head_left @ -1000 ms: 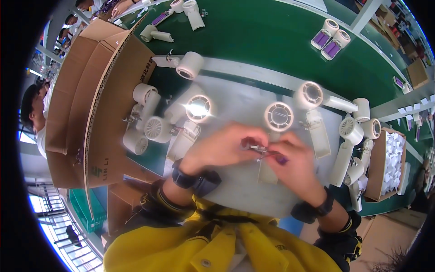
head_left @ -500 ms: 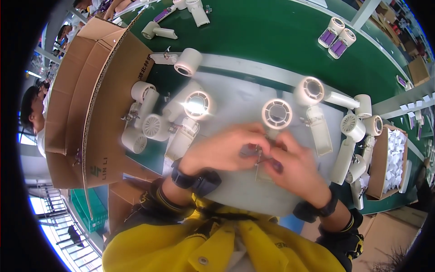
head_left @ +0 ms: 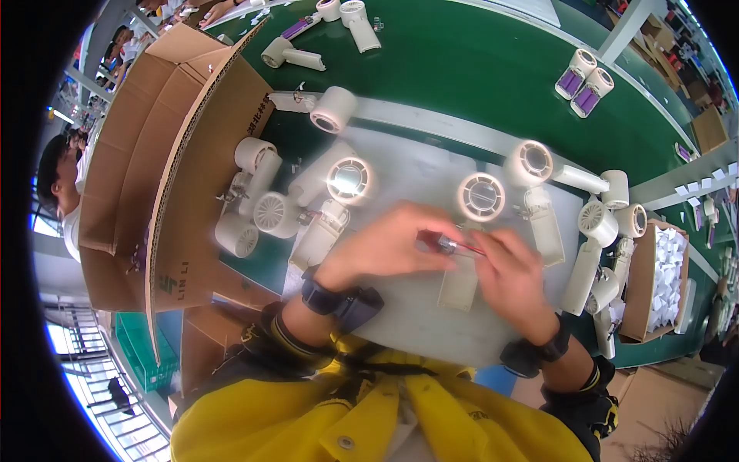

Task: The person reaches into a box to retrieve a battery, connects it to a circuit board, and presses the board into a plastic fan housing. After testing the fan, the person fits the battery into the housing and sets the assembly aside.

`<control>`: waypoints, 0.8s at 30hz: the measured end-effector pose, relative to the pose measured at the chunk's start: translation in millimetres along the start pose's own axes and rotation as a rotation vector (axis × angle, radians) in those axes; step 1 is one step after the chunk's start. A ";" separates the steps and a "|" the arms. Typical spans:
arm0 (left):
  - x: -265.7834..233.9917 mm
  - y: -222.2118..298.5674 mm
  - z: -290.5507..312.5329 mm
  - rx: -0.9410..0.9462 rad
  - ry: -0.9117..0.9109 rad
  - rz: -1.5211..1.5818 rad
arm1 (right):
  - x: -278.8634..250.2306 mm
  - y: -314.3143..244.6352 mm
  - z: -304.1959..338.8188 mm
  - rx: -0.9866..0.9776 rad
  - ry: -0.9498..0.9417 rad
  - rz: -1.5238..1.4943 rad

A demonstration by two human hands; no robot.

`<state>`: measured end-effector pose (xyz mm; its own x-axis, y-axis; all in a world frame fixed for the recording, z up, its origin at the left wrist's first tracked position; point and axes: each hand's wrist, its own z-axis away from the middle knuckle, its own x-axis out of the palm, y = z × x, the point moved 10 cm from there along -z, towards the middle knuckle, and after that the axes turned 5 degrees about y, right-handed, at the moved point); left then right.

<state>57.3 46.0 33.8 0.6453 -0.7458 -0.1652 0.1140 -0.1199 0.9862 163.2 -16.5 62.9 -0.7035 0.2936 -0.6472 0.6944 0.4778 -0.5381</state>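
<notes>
My left hand (head_left: pixel 392 245) pinches a small dark part (head_left: pixel 445 244), perhaps a circuit board, too blurred to make out fully. Thin red wires (head_left: pixel 468 248) run from it to my right hand (head_left: pixel 509 273), whose fingers are closed on them. Just beneath both hands lies a white handheld fan (head_left: pixel 481 197), its round head pointing away from me and its open handle shell (head_left: pixel 459 286) toward me. My fingers hide the joint between head and handle. Left of my hands is another fan (head_left: pixel 349 180) with a bright reflection in its ring.
A tall cardboard box (head_left: pixel 204 146) stands on the left. More white fans (head_left: pixel 596 223) cluster on the right beside a small carton of white paper pieces (head_left: pixel 668 281). Two fans with purple cells (head_left: pixel 585 88) lie on the green conveyor (head_left: pixel 454 61) beyond a metal rail (head_left: pixel 431 117).
My hands have drawn slightly apart, and red wires now show stretched between them. The fan's handle shell is more exposed. The whole view has shifted a little.
</notes>
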 end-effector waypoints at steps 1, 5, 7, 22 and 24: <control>-0.3 -0.8 -0.1 0.001 0.000 -0.001 | -0.7 0.1 -0.7 -0.002 0.015 0.008; -2.8 -20.2 2.5 -0.151 0.048 0.098 | -1.0 -4.7 -2.2 -0.040 0.009 0.042; -2.4 -26.8 2.8 -0.231 0.050 0.150 | -0.9 -7.1 -4.5 -0.065 0.006 0.053; -3.3 -27.2 7.2 -0.255 -0.010 0.186 | 9.6 -4.2 -5.0 0.119 -0.167 -0.079; -3.6 -25.3 7.5 -0.225 -0.039 0.087 | 9.4 -2.7 -3.7 0.105 -0.145 -0.077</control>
<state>46.5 46.8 9.6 0.6307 -0.7724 -0.0746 0.2270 0.0916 0.9696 154.2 -11.9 60.3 -0.7315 0.1330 -0.6688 0.6564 0.4028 -0.6379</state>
